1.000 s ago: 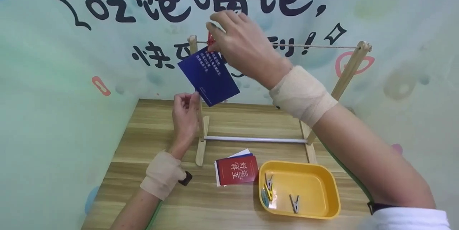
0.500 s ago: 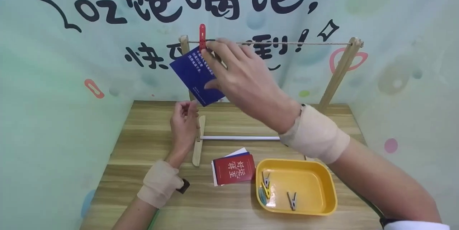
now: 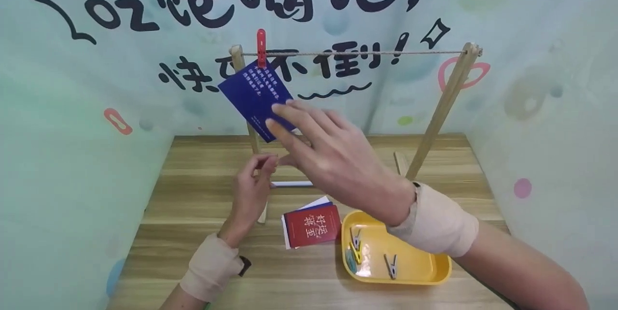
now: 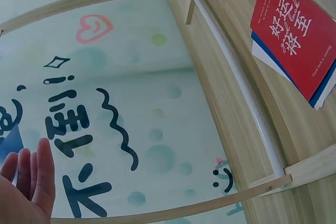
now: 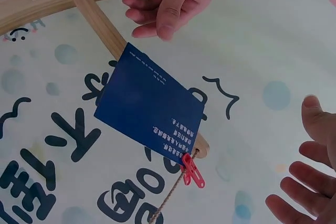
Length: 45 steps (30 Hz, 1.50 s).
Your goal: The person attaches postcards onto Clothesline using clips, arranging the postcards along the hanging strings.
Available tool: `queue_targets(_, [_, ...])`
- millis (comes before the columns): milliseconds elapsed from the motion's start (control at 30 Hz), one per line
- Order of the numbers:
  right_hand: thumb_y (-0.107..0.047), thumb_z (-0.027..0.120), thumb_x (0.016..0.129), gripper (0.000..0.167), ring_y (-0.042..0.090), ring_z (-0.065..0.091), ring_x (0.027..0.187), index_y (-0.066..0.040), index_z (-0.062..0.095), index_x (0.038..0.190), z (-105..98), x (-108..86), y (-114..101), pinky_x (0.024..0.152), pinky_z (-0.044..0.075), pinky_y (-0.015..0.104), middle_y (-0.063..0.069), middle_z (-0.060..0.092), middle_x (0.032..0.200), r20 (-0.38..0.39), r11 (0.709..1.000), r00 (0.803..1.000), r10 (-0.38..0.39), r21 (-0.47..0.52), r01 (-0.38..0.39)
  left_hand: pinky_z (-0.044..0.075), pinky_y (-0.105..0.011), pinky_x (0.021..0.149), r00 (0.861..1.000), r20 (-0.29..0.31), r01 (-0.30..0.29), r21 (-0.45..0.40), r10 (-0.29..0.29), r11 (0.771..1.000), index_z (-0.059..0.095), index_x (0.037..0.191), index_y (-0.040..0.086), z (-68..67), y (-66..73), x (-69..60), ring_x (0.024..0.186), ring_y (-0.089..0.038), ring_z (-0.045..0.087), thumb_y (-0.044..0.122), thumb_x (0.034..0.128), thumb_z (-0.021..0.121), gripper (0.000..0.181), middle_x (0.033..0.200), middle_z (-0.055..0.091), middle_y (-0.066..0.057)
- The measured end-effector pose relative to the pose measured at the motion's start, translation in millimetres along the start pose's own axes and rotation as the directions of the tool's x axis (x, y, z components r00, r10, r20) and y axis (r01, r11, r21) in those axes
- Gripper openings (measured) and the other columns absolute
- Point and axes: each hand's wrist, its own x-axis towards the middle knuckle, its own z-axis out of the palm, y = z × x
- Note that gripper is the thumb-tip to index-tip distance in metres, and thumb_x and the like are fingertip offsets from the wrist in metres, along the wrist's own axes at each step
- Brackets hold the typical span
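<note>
A blue card [image 3: 260, 102] hangs tilted from the string [image 3: 357, 52] near its left end, held by a red clothespin [image 3: 261, 48]. In front of the card's lower right in the head view is my right hand [image 3: 333, 155], fingers extended; the right wrist view shows a gap between that hand [image 5: 310, 171] and the card [image 5: 149, 106]. Below the card my left hand [image 3: 253, 187] has loosely bent fingers and holds nothing visible; in the right wrist view this hand [image 5: 176, 3] is apart from the card.
A stack of cards with a red one [image 3: 314, 225] on top lies on the wooden table [image 3: 299, 271]. To its right, a yellow tray [image 3: 415, 282] holds several clothespins [image 3: 391, 266]. The wooden frame's right post [image 3: 442, 107] leans behind my right arm.
My right hand has left the red clothespin and come down to the right. My left hand has moved slightly down and away from the card's lower edge. The card stays hanging.
</note>
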Motion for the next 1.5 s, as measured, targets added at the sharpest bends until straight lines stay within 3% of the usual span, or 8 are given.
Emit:
queue_targets(300, [-0.029,0.074,0.091,0.046,0.029,0.063,0.123,-0.003,0.066,0.127,13.9,-44.1,-10.3,0.098,0.057,0.038,0.015,0.066,0.131,-0.011,0.998,0.999,0.045,0.044,-0.045,0.057,-0.023,0.059,0.984,0.071,-0.170,0.099,0.163,0.981,0.068,0.110,0.003,2.9,-8.1,-21.7,0.074,-0.009,0.062,0.013,0.0974,0.064,0.017,0.094,0.069,-0.008])
queue_targets(467, [-0.026,0.080,0.086,0.047,0.029,0.064,0.121,-0.003,0.067,0.125,24.2,-65.5,-13.9,0.098,0.058,0.039,0.015,0.066,0.129,-0.015,0.994,0.995,0.094,0.054,-0.093,0.060,-0.023,0.067,0.980,0.131,-0.164,0.096,0.151,0.982,0.068,0.110,0.003,11.7,-15.7,-29.7,0.085,-0.015,0.067,0.017,0.0965,0.066,0.019,0.096,0.069,-0.007])
queue_targets(567, [-0.025,0.082,0.084,0.048,0.028,0.064,0.120,-0.004,0.067,0.125,31.1,-79.0,-16.4,0.093,0.059,0.039,0.014,0.066,0.129,0.003,0.990,0.992,0.127,0.064,-0.127,0.061,-0.023,0.070,0.977,0.168,-0.148,0.094,0.131,0.985,0.067,0.112,0.003,20.7,-18.1,-36.2,0.092,-0.020,0.069,0.016,0.0952,0.068,0.021,0.100,0.069,-0.008])
queue_targets(833, [-0.020,0.085,0.080,0.054,0.029,0.064,0.118,-0.004,0.065,0.127,51.8,-120.7,-22.0,0.097,0.058,0.039,0.015,0.064,0.130,0.060,0.970,0.974,0.219,0.094,-0.224,0.062,-0.027,0.080,0.940,0.260,-0.257,0.122,0.219,0.959,0.064,0.116,0.002,56.6,-35.8,-59.1,0.097,-0.023,0.068,0.009,0.0866,0.077,0.033,0.106,0.066,-0.011])
queue_targets(1067, [-0.022,0.087,0.078,0.058,0.028,0.066,0.111,-0.001,0.065,0.128,61.7,-152.4,-25.5,0.094,0.059,0.039,0.015,0.064,0.127,0.108,0.952,0.955,0.277,0.104,-0.288,0.058,-0.044,0.095,0.927,0.359,-0.171,0.140,0.111,0.975,0.056,0.132,0.004,73.6,-43.1,-76.0,0.113,-0.028,0.064,0.013,0.0834,0.081,0.055,0.123,0.059,-0.013])
queue_targets(1300, [-0.036,0.075,0.089,0.053,0.029,0.066,0.108,-0.001,0.065,0.127,68.8,-183.1,-31.7,0.091,0.060,0.041,0.015,0.065,0.125,0.126,0.942,0.941,0.314,0.081,-0.325,0.056,-0.042,0.100,0.905,0.418,-0.133,0.121,0.071,0.984,0.049,0.143,0.011,82.4,-47.8,-88.9,0.121,-0.029,0.060,0.040,0.0805,0.081,0.076,0.134,0.052,-0.009])
queue_targets(1400, [-0.041,0.070,0.091,0.053,0.030,0.067,0.105,-0.001,0.066,0.126,71.2,-196.5,-34.0,0.088,0.060,0.043,0.015,0.066,0.121,0.118,0.933,0.933,0.340,0.081,-0.350,0.052,-0.045,0.106,0.888,0.458,-0.118,0.119,0.050,0.986,0.044,0.148,0.013,84.6,-51.4,-95.7,0.130,-0.028,0.054,0.048,0.0764,0.080,0.088,0.141,0.046,-0.008])
queue_targets(1500, [-0.043,0.073,0.088,0.056,0.030,0.067,0.101,-0.001,0.066,0.125,73.1,-210.5,-36.7,0.084,0.060,0.043,0.015,0.066,0.117,0.136,0.924,0.920,0.367,0.064,-0.378,0.047,-0.049,0.112,0.855,0.518,-0.096,0.137,0.012,0.986,0.035,0.154,0.017,86.9,-55.2,-102.4,0.138,-0.029,0.047,0.053,0.0738,0.080,0.099,0.150,0.039,-0.010])
